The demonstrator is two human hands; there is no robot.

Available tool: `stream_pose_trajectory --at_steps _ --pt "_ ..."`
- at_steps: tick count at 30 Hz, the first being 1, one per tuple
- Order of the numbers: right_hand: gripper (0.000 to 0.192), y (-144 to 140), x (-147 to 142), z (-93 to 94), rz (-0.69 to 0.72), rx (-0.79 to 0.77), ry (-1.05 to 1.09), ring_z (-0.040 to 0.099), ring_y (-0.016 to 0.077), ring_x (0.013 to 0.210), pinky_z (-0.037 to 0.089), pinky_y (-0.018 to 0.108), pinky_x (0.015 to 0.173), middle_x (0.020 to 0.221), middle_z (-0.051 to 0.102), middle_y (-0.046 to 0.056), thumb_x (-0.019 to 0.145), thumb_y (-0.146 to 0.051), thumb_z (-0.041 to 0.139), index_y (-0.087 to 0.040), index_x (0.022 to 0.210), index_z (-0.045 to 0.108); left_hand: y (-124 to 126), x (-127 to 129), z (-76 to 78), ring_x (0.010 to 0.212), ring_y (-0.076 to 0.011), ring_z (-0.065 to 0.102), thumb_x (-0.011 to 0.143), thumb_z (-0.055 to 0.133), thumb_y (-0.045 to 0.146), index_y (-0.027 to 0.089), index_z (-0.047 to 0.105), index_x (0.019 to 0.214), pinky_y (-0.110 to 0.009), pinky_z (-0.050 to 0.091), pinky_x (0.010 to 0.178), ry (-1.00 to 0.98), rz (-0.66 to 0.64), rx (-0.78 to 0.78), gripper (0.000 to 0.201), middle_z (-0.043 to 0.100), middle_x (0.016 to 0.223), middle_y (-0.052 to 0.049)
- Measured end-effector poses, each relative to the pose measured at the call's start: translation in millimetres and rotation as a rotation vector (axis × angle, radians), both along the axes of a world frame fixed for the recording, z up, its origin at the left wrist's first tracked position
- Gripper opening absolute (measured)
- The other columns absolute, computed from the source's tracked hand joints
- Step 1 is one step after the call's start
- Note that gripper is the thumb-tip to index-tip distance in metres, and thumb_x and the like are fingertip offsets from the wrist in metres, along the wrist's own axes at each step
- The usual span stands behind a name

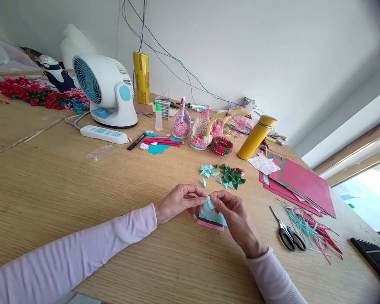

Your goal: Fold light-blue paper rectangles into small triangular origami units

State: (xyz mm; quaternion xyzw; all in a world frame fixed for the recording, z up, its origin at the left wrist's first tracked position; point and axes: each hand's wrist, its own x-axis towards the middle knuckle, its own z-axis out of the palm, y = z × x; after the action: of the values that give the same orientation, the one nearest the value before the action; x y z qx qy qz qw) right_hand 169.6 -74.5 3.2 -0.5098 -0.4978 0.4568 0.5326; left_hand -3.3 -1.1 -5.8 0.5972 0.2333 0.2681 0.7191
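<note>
Between my two hands is a small light-blue piece of paper (208, 203), partly folded. My left hand (182, 202) pinches its left side with thumb and forefinger. On its right side, the fingers of my right hand (230, 210) close on the same paper. Just below lies a stack of small paper slips (213, 218), light blue on top with green, red and pink edges under it. Beyond my hands, folded light-blue triangles (207, 170) are spread beside a heap of folded dark-green triangles (232, 176).
Black-handled scissors (291, 237), thin paper strips (319, 230) and a phone (375, 259) lie at right, near coloured sheets (307, 181). A yellow bottle (256, 137), folded-paper swans (201, 130), a power strip (104, 134) and a fan (106, 90) stand farther back.
</note>
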Motion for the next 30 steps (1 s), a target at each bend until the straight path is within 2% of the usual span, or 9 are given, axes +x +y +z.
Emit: stream_pose_trajectory --at_steps 7,11,15,18,21,23,26,30 --pt "0.016 -4 -7 5.7 0.101 -0.127 0.406 0.050 0.0085 0.060 0.041 0.019 0.056 0.072 0.061 -0.001 0.073 -0.033 0.078 -0.020 0.079 0.069 -3 2 6.0 0.059 -0.0106 0.059 0.071 0.076 0.032 0.012 0.067 0.088 -0.018 0.049 0.045 -0.104 0.039 -0.028 0.028 0.065 0.068 -0.001" --pt "0.016 -5 -12 9.2 0.190 -0.121 0.498 0.052 0.0094 0.062 0.040 0.018 0.056 0.069 0.060 -0.001 0.077 -0.031 0.075 -0.020 0.080 0.064 -6 2 10.0 0.061 -0.0120 0.062 0.072 0.076 0.031 0.011 0.069 0.093 -0.020 0.052 0.048 -0.143 0.036 -0.042 0.030 0.067 0.069 -0.002" --pt "0.015 -5 -15 8.2 0.229 -0.088 0.494 0.050 0.0087 0.062 0.038 0.017 0.055 0.069 0.061 0.000 0.082 -0.031 0.070 -0.019 0.081 0.061 -6 2 9.3 0.061 -0.0135 0.064 0.072 0.076 0.032 0.011 0.068 0.087 -0.022 0.054 0.050 -0.161 0.033 -0.076 0.027 0.068 0.069 -0.003" --pt "0.016 -6 -18 7.5 0.198 -0.064 0.461 0.048 0.0081 0.060 0.038 0.018 0.055 0.069 0.060 -0.001 0.086 -0.033 0.066 -0.019 0.082 0.061 -6 3 9.2 0.060 -0.0131 0.064 0.070 0.077 0.031 0.011 0.066 0.085 -0.022 0.053 0.050 -0.169 0.056 -0.115 0.027 0.067 0.067 -0.002" --pt "0.025 -6 -20 7.3 0.155 -0.027 0.405 0.048 0.0089 0.059 0.039 0.020 0.056 0.071 0.060 0.000 0.091 -0.041 0.056 -0.018 0.085 0.062 -7 4 11.5 0.056 -0.0112 0.062 0.070 0.078 0.032 0.013 0.063 0.086 -0.020 0.052 0.048 -0.185 0.098 -0.153 0.029 0.064 0.063 0.000" --pt "0.022 -6 -22 6.7 0.122 0.011 0.343 0.050 0.0096 0.061 0.041 0.021 0.058 0.074 0.062 0.000 0.089 -0.041 0.060 -0.019 0.091 0.062 -9 6 13.2 0.055 -0.0100 0.060 0.071 0.076 0.033 0.013 0.061 0.086 -0.019 0.051 0.048 -0.204 0.151 -0.163 0.029 0.063 0.064 0.002" --pt "0.023 -5 -23 4.8 0.044 0.043 0.262 0.054 0.0103 0.064 0.043 0.021 0.059 0.077 0.064 -0.001 0.076 -0.032 0.075 -0.021 0.091 0.061 -10 6 14.4 0.054 -0.0087 0.058 0.073 0.075 0.032 0.014 0.059 0.085 -0.017 0.047 0.045 -0.216 0.226 -0.104 0.027 0.061 0.064 0.002" --pt "0.020 -3 -19 2.1 -0.082 0.074 0.174 0.052 0.0095 0.059 0.043 0.021 0.056 0.068 0.061 -0.002 0.073 -0.032 0.077 -0.018 0.082 0.064 -10 5 14.6 0.056 -0.0099 0.058 0.074 0.073 0.031 0.012 0.060 0.085 -0.020 0.050 0.046 -0.169 0.223 0.050 0.026 0.062 0.067 0.001"
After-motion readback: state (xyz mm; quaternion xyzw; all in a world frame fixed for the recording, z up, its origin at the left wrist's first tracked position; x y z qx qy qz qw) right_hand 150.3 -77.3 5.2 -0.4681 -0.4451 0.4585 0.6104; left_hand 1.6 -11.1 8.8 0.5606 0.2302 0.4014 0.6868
